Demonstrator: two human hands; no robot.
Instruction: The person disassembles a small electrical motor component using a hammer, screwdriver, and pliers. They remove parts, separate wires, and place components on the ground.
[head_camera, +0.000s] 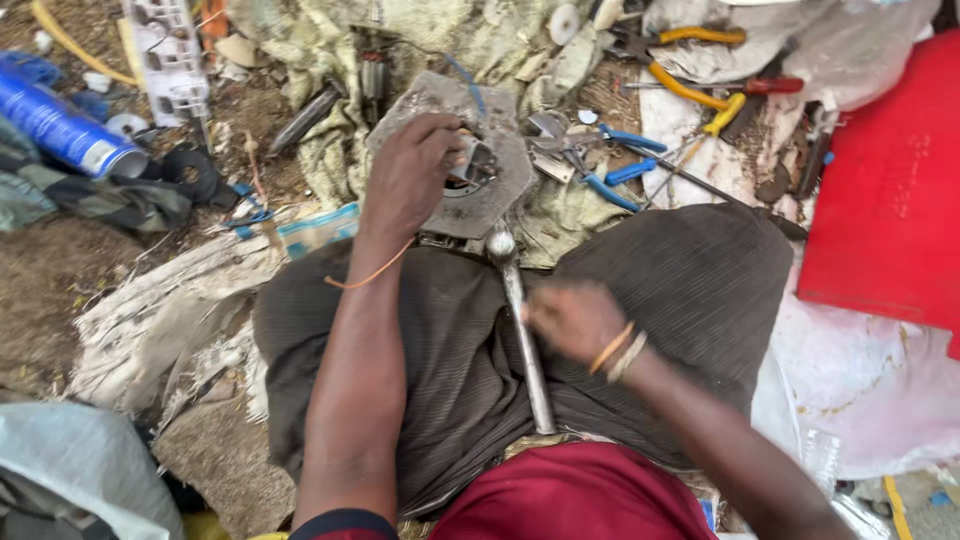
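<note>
Metal is at the centre: a small grey part (478, 163) is sitting over the hole of a flat, worn plate (500, 195) on the ground before a seated person's knees. Their left hand (412, 172) is gripping the part, seemingly steadying it. Their right hand (572, 318), blurred, is closing around a hammer (520, 320) whose head is hanging just short of the plate. Blue-handled pliers (610, 170) and yellow-handled cutters (690, 90) are lying nearby on crumpled cloth (330, 60).
</note>
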